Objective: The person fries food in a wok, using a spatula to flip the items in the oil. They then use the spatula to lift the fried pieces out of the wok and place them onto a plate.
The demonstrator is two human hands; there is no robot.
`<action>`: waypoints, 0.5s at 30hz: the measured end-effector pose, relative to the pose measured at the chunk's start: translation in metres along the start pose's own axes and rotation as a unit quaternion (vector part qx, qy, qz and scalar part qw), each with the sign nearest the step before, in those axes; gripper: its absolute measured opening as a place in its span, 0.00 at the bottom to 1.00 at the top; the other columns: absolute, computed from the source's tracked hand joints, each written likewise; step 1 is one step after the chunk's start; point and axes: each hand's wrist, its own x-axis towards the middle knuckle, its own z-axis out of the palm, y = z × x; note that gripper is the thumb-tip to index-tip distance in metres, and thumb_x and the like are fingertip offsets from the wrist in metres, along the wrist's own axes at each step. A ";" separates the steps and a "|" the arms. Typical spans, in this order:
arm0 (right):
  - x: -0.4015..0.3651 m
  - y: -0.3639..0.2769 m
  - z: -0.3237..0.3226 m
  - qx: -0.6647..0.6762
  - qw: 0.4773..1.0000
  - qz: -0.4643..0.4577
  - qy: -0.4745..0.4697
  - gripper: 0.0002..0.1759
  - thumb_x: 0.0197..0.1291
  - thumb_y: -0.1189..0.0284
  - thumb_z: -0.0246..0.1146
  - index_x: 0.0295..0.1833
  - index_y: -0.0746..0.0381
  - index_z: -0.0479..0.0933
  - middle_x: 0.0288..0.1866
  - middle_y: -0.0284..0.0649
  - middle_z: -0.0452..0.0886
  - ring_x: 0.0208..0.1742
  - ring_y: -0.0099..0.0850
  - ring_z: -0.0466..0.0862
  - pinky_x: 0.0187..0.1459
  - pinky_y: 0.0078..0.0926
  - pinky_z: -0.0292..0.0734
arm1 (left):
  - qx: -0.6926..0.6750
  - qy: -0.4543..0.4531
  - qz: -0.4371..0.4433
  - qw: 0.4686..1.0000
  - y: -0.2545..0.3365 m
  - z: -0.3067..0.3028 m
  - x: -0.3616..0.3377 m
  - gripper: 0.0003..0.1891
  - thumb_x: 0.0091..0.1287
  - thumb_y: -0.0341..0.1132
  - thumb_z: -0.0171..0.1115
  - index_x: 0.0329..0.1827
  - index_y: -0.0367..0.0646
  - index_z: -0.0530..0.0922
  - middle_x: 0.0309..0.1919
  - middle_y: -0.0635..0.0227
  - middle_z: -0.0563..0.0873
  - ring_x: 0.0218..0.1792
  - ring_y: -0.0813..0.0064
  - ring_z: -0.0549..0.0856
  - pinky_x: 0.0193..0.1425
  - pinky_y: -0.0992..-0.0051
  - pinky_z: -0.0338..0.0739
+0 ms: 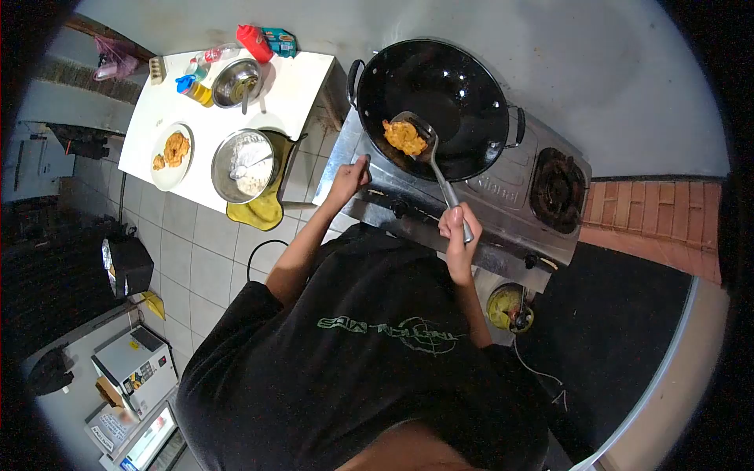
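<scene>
My right hand is wrapped round the grey handle of a spatula. On its blade, inside the near left part of a black wok, lies a piece of golden-brown fried food. The wok sits on the left burner of a steel gas stove. My left hand is closed in a loose fist at the stove's front left edge, below the wok's left handle, and nothing shows in it.
Left of the stove, a white table bears a plate of fried pieces, a metal bowl with white flour-like contents, a smaller bowl and bottles. A yellow cloth hangs off its edge. A bare burner is at right.
</scene>
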 end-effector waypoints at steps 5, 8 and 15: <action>0.000 -0.001 -0.001 -0.010 1.000 -0.003 0.000 0.23 0.76 0.59 0.50 0.28 0.60 0.60 0.23 0.30 0.60 0.25 0.18 0.61 0.27 0.20 0.56 | -0.019 -0.012 -0.001 1.000 0.001 0.000 -0.001 0.36 0.77 0.56 0.45 0.10 0.44 0.66 0.12 0.76 0.69 0.16 0.83 0.64 0.24 0.77 0.57; 0.000 -0.001 -0.002 -0.006 1.000 -0.001 -0.001 0.23 0.76 0.59 0.50 0.28 0.60 0.61 0.23 0.30 0.60 0.25 0.18 0.61 0.27 0.20 0.56 | -0.016 -0.011 -0.001 1.000 0.003 0.001 -0.002 0.36 0.77 0.56 0.45 0.09 0.44 0.66 0.12 0.75 0.70 0.16 0.83 0.65 0.24 0.77 0.57; 0.000 0.000 -0.002 -0.005 1.000 -0.004 -0.002 0.23 0.76 0.60 0.50 0.28 0.61 0.61 0.23 0.30 0.60 0.25 0.18 0.60 0.27 0.20 0.56 | -0.008 -0.001 -0.003 1.000 -0.005 0.000 0.003 0.36 0.76 0.57 0.47 0.09 0.44 0.67 0.11 0.76 0.69 0.15 0.83 0.64 0.23 0.76 0.57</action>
